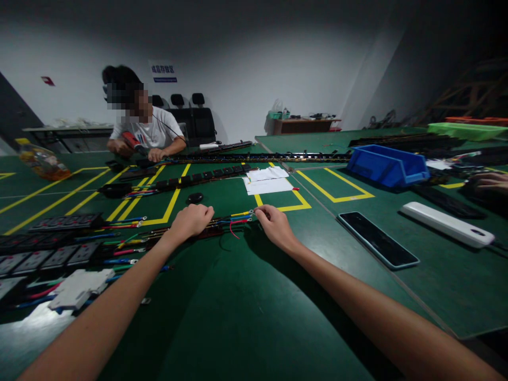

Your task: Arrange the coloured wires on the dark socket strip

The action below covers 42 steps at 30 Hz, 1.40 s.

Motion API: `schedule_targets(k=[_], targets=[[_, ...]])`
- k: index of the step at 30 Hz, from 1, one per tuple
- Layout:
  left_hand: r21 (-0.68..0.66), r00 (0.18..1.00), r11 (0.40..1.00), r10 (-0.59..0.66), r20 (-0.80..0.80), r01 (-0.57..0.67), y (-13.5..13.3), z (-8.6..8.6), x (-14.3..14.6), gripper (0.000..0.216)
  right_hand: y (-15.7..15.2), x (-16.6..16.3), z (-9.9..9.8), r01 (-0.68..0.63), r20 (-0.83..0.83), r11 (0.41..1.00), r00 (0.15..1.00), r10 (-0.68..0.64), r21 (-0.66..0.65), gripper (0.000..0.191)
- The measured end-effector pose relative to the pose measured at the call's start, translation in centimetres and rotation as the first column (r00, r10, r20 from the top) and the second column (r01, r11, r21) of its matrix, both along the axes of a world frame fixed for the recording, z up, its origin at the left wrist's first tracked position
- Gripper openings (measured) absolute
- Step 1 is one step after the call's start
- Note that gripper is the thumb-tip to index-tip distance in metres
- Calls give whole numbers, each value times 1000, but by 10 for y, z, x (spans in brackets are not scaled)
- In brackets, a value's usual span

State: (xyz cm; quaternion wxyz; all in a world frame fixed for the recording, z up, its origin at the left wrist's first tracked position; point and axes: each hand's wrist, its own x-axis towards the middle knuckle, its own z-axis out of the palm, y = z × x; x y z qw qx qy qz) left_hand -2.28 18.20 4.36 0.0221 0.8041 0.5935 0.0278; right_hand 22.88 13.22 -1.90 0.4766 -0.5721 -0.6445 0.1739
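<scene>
Wall sign [162,69] reads 成品存放区; left fingers [207,212] closed round wires [237,215], right fingers [265,211] bent beside lugs [251,212], grip unclear.

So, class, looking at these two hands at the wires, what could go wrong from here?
1. The thin red wire curls away from the other wires near the right hand, so it might snag or be missed.
2. In this view the left forearm crosses close to cables ending in metal lugs; a careless move could drag them.
3. The phone lies beside the right forearm, which might knock it.
</scene>
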Motion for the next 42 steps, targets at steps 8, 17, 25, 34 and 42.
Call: schedule_targets(k=[8,17,25,34,42], targets=[[-10,1000,1000,-2,-1,2,-2,2,1,62,-3,1,2,-132,27,983,991,130,131,27],[-2,1000,1000,-21,9,21,0,0,0,63,-3,-1,-2,-66,72,987,996,56,145,27],[-13,1000,1000,-14,12,15,0,-1,-1,64,-5,0,3,-72,13,995,997,71,70,27],[-3,1000,1000,-2,0,2,0,-1,0,64,-4,2,2,-207,31,966,978,204,153,43],[-3,1000,1000,-6,3,7,0,0,0,64,0,1,-4,-76,101,992,993,65,103,21]])
